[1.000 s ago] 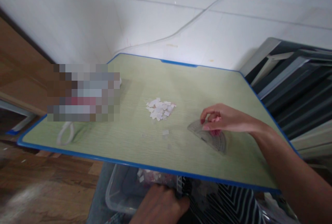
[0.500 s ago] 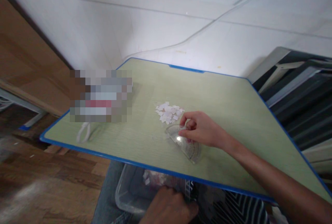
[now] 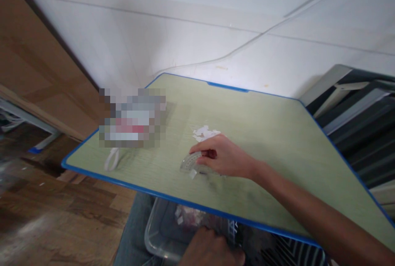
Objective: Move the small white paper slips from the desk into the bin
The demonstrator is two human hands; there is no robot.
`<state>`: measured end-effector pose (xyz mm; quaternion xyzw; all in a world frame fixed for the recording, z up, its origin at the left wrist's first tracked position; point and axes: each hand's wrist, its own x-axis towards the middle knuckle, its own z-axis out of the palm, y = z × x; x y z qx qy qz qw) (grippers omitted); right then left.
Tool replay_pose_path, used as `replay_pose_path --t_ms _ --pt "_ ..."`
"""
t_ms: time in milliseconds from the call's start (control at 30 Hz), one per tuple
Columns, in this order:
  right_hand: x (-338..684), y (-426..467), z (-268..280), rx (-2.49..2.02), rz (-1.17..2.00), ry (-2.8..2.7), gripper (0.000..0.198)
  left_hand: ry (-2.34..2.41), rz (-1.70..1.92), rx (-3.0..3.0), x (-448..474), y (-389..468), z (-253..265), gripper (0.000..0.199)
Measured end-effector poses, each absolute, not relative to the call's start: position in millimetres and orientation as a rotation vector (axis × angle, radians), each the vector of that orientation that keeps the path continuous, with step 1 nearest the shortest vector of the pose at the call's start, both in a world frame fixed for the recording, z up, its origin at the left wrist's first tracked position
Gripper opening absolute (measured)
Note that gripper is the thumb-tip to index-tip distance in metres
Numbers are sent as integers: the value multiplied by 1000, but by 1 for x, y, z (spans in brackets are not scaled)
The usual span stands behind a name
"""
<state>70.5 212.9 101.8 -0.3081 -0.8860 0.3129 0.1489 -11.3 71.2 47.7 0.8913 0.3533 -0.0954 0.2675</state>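
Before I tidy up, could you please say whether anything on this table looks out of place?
One white scrap lies apart from the pile, by the protractor in the right hand. The pixelated item can't be judged.

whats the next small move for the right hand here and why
Probably draw the protractor toward the near edge of the table: the right hand already holds it, a loose paper scrap lies at its near side, and a plastic tub sits below that edge.

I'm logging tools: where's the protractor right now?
Centre of the head view: the protractor is in the right hand, on the near side of the white paper scraps.
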Motion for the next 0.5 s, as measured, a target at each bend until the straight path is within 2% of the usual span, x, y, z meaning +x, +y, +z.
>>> replay_pose_path --t_ms 500 --pt "73 180 96 -826 1037 -2525 23 979 -113 2492 -11 68 33 10"
